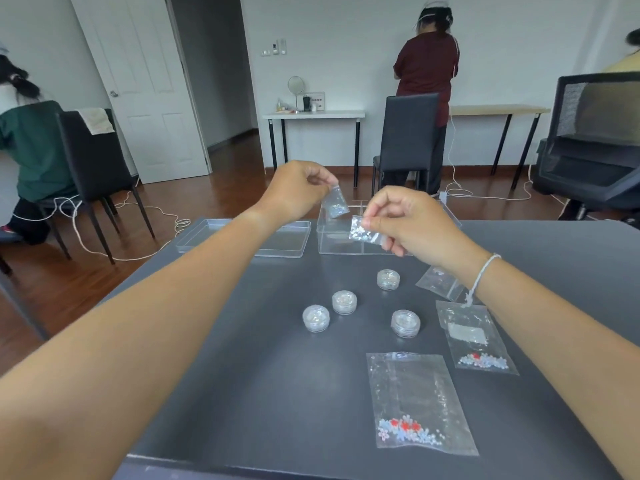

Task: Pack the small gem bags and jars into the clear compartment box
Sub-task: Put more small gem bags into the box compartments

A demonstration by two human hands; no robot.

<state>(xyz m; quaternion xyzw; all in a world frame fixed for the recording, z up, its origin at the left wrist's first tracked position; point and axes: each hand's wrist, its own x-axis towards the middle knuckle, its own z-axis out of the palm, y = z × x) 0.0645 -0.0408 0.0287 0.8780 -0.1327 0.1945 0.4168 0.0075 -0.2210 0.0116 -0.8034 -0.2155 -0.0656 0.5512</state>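
My left hand [298, 188] pinches the top of a small gem bag [335, 202] that hangs over the clear compartment box [332, 242] at the table's far side. My right hand [412, 223] pinches a second small gem bag [363, 232] in front of the box. Several small round jars stand on the dark table: one [388, 279], another [344, 302], a third [316, 318], and one to the right [405, 323]. Flat bags lie at right: a large one [419, 403], a middle one [474, 337], and a small one [438, 282] partly under my wrist.
The box's clear lid [242, 239] lies to the left of the box. The dark table's front edge [242, 462] is near me. Beyond stand black chairs [97, 168], an office chair [595, 143], cables on the floor, and other people at desks.
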